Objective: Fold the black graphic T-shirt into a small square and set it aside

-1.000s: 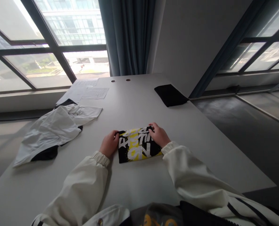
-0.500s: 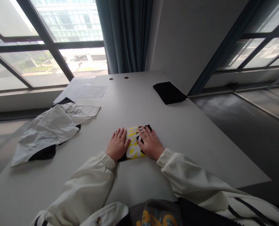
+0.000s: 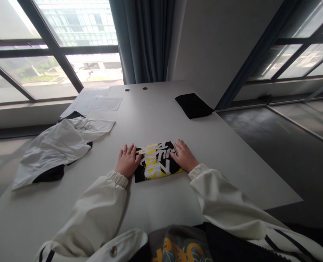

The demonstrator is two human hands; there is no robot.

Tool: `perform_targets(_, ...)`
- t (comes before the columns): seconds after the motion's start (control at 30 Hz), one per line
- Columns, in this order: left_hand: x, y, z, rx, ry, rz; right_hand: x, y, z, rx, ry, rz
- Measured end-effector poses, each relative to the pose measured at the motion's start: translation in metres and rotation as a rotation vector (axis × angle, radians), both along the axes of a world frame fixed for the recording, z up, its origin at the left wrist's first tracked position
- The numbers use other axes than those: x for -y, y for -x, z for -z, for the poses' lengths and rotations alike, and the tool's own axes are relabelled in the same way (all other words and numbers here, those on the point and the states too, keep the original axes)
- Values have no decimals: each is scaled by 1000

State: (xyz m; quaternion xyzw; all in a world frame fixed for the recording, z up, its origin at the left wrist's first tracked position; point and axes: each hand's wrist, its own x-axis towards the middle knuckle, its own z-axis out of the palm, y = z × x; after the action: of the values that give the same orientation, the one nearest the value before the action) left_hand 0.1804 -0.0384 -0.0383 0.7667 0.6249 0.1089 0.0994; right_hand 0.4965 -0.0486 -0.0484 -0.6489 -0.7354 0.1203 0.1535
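While both hands lie flat, fingers spread | left hand (image 3: pixel 128 161) on left edge of folded shirt (image 3: pixel 156 164), right hand (image 3: pixel 183 156) on its right edge | shirt on worktop (image 3: pixel 227 153), nearest the person | white garment (image 3: pixel 60 145) well left of shirt | black cloth (image 3: pixel 193 104) beyond it
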Motion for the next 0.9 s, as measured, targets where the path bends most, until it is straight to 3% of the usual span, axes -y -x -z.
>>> perform_targets(0.23, 2, -1, -6, 25, -18, -71, -4, -2, 2, -170, -77, -64)
perform_targets(0.4, -1, 2, -4, 74, -53, -60, 3, 1, -8, -470, -101, -147)
perform_targets(0.6, -9, 10, 4, 183, -140, 15, 12, 10, -16, -839, -30, -103)
perform_targets(0.8, -12, 17, -3, 381, -65, 71, 14, 15, -26, -1314, 174, -47)
perform_targets(0.9, -12, 20, -8, 457, 2, 69, 16, 16, -31, -1418, 415, -70)
